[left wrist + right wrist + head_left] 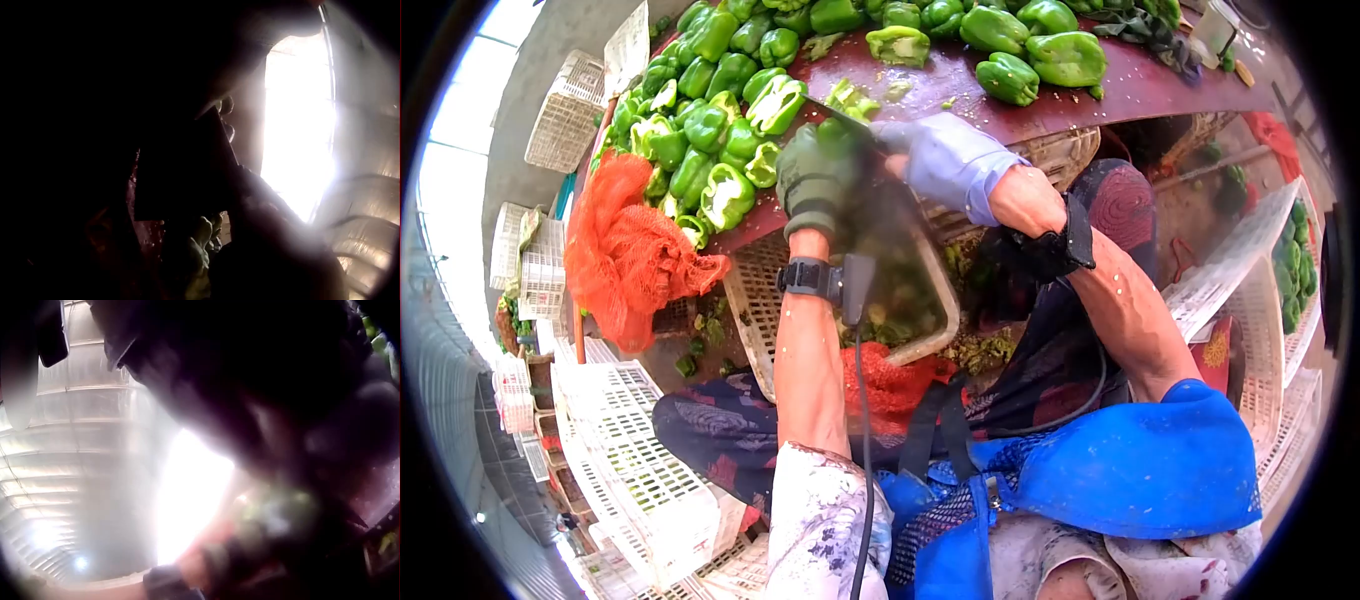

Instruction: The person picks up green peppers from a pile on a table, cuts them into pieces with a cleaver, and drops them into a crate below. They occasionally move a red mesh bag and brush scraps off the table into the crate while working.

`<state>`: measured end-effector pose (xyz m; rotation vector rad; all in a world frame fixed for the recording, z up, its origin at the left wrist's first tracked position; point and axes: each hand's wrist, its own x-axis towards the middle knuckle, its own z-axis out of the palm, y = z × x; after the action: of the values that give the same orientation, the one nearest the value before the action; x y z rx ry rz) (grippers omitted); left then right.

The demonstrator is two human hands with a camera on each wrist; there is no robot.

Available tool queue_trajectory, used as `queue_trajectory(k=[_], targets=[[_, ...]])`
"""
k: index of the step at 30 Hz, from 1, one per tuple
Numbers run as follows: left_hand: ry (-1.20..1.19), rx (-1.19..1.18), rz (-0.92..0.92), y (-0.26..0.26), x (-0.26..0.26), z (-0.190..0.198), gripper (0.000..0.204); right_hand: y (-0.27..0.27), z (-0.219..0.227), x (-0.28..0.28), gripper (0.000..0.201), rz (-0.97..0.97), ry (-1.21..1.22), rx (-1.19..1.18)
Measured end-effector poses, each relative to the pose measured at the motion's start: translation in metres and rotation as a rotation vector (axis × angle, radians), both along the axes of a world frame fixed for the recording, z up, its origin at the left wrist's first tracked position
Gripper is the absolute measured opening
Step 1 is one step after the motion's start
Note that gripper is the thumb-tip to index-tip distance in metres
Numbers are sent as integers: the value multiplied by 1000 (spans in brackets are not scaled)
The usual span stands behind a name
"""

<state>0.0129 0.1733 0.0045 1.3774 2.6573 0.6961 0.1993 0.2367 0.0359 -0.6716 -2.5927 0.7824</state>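
Note:
In a dark green glove, my left hand [812, 185] holds what looks like a green pepper [836, 136], partly hidden by the fingers and blurred. My right hand [955, 165], in a pale purple glove, grips a knife whose dark blade [840, 112] reaches left past the pepper, above the left hand. The handle is hidden in the fingers. Against the light, the left wrist view shows a broad dark blade [181, 172]. Dark and blurred, the right wrist view has the left forearm's wristband [167, 582] low down. Cut and whole peppers [727, 197] lie left of the hands.
A dark red table [1140, 85] carries many green peppers [1065, 58]. Below the hands stands a pale crate [945, 335] with green pieces inside. Red netting [625, 255] hangs at the table's left edge. White crates [635, 440] stand lower left, others at the right. A cable runs along the left forearm.

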Motion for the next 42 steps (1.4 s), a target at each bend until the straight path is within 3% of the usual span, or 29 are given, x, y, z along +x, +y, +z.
queue_trajectory(k=[2,4,6,7,8,11,13,14,22,27,30,33,34,35,37,38,39,41,42], targets=[[71,73,-54,-6,11,6,54,-2,3,5,25,-57,31,-75],[4,212,13,-16,7,-2,57,-3,14,14,38,-105,45,-217],[-47,300,8,-36,14,18,61,5,10,21,38,-176,274,-101],[69,194,102,-39,12,27,68,7,8,22,39,-206,387,-46],[147,207,166,-44,1,20,74,1,29,28,40,-292,279,-107],[402,264,290,-57,-32,-11,91,16,2,27,41,-287,202,5],[537,-103,281,-60,-29,-10,85,8,-14,16,46,-229,144,128],[667,-34,208,-60,-47,-32,78,-8,5,7,51,-261,21,29],[643,-15,193,-36,-90,-32,65,-24,9,-27,50,-146,-39,-54],[684,16,202,-25,-91,-24,64,-22,14,-25,47,-139,73,-99],[543,177,62,-31,-92,-19,68,-20,18,-18,46,-149,93,-127],[447,127,76,-34,-78,-1,73,-14,18,-10,47,-163,118,-104],[389,0,92,-35,-73,11,71,-13,22,-8,47,-174,118,-103],[408,-28,97,-36,-68,25,66,-10,21,-5,46,-186,126,-116],[235,157,25,-29,-103,15,54,-3,18,-1,45,-210,141,-143],[290,211,55,-24,-94,33,39,0,26,0,45,-232,119,-173],[369,247,-24,-20,-93,44,26,3,31,1,45,-254,98,-200],[288,453,-169,-7,-91,39,20,8,28,4,44,-246,148,-183],[267,422,-254,-4,-77,34,18,10,25,5,44,-240,179,-169]])
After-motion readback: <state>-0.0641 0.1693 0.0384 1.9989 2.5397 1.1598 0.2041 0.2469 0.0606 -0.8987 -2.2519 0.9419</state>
